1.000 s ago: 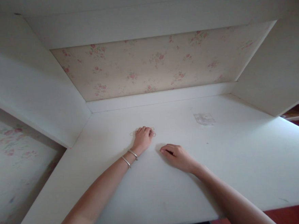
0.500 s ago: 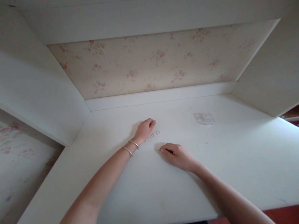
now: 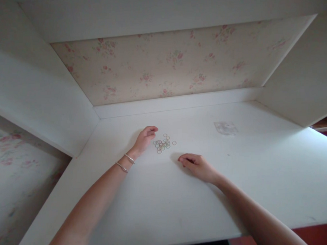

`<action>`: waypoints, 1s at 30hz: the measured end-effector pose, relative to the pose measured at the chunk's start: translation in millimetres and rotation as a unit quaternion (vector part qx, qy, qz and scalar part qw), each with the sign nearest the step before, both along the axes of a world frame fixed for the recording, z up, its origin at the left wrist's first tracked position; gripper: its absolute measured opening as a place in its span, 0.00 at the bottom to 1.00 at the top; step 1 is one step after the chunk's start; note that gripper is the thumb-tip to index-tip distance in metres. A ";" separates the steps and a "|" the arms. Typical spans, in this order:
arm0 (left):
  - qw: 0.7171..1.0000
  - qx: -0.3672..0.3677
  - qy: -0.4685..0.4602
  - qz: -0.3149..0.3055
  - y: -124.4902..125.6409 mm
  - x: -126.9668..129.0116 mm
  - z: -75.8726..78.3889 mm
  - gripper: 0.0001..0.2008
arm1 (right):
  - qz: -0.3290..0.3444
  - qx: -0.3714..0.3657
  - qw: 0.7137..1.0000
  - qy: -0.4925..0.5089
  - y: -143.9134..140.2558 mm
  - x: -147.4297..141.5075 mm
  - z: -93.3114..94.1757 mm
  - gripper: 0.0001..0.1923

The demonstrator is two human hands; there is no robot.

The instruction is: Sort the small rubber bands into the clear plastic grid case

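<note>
A small pile of thin rings (image 3: 161, 145) in pale, mixed colours lies on the white tabletop; they look like small elastic bands. My left hand (image 3: 144, 139) is at the pile's left edge, its fingers loosened and reaching forward, with nothing visible in them. Two bracelets circle that wrist. To the right of the pile and nearer to me, my right hand (image 3: 196, 167) rests on the table with fingers curled in, apart from the rings. I see nothing in it. One single ring (image 3: 174, 143) lies slightly right of the others.
A clear plastic bag (image 3: 226, 128) lies flat at the back right of the white table (image 3: 147, 209). White side panels (image 3: 294, 72) and a back wall with floral paper (image 3: 159, 66) enclose the surface. A low ledge (image 3: 179, 102) runs along the back.
My left hand has moved left off the rings and its fingers have loosened, so the pile beneath shows. My right hand stays in about the same place.
</note>
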State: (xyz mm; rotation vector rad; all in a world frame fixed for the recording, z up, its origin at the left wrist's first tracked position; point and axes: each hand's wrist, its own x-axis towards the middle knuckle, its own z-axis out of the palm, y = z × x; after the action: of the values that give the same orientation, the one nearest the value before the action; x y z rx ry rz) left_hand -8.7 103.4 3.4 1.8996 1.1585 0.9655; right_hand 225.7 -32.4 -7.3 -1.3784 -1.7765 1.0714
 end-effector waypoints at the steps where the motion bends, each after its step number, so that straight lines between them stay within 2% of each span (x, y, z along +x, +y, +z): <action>1: 0.999 0.029 0.037 0.015 0.7 -5.0 -0.5 0.16 | -0.003 -0.002 1.000 -0.001 0.4 -0.1 0.0 0.16; 4: 0.972 0.122 0.191 0.056 0.9 -24.1 -3.3 0.14 | -0.003 -0.001 1.000 -0.008 1.7 -0.7 -0.8 0.16; 6: 0.944 0.146 0.282 0.084 -3.1 -36.1 -7.0 0.14 | -0.002 0.005 1.000 -0.015 2.6 -1.1 -1.9 0.16; 8: 0.926 0.144 0.336 0.097 -10.2 -43.2 -11.6 0.15 | -0.005 0.010 1.000 -0.024 3.2 -1.4 -3.3 0.16; 11: 0.917 0.145 0.361 0.088 -22.3 -40.8 -16.9 0.13 | -0.007 0.010 0.999 -0.039 3.5 -1.7 -4.9 0.16; 15: 0.923 0.163 0.346 0.051 -32.4 -16.9 -18.1 0.11 | -0.005 0.016 0.999 -0.046 3.3 -2.4 -5.4 0.17; 18: 0.939 0.163 0.301 0.020 -32.9 6.7 -17.4 0.12 | -0.004 0.024 0.999 -0.045 2.7 -2.7 -4.9 0.17; 22: 0.977 0.100 0.190 0.015 -22.5 25.2 -15.1 0.13 | 0.001 0.031 0.999 -0.037 1.1 -2.1 -2.9 0.16; 24: 0.988 0.067 0.135 0.026 -14.6 24.0 -12.0 0.12 | 0.003 0.033 0.999 -0.035 0.2 -1.3 -1.6 0.16; 27: 0.994 0.056 0.078 0.050 -8.2 11.5 -5.2 0.10 | 0.007 0.035 0.999 -0.036 -0.4 0.1 -0.7 0.17; 30: 0.996 0.037 0.059 0.054 -18.5 -4.9 2.8 0.10 | 0.008 0.037 0.998 -0.043 0.6 -0.3 -0.8 0.17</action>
State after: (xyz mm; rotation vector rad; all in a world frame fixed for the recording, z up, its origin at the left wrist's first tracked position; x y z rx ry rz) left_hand -13.5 84.9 6.3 1.9927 1.3233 0.9770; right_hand 225.4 -31.8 -8.2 -1.3858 -1.8741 0.9574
